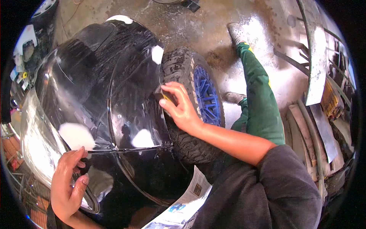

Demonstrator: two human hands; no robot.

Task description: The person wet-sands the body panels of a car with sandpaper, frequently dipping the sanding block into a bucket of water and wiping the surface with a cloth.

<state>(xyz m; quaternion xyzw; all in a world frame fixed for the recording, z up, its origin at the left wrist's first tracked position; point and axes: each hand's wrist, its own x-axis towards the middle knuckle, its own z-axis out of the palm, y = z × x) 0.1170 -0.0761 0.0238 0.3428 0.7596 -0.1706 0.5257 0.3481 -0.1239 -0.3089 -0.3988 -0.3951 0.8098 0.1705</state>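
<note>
My right hand [182, 108] is closed around a small dark block with a yellow edge [166, 98], mostly covered by the fingers. It rests at the edge of a black car fender [133, 95], right above the tire. My left hand [70, 183] holds nothing; its fingers are apart and slightly curled. The fingertips are near the panel seam, beside a white patch [77, 135] on the black bodywork. Another white patch [143, 138] lies by the seam. The panels look wet or dusty, with pale smears.
A knobby tire [183, 68] with a blue wheel [209, 95] stands beside the fender. Printed paper [183, 208] lies at the lower middle. Legs in green trousers [259, 87] and grey clogs [237, 32] are on the wet concrete floor [213, 23]. Metal parts [316, 68] lean at the right.
</note>
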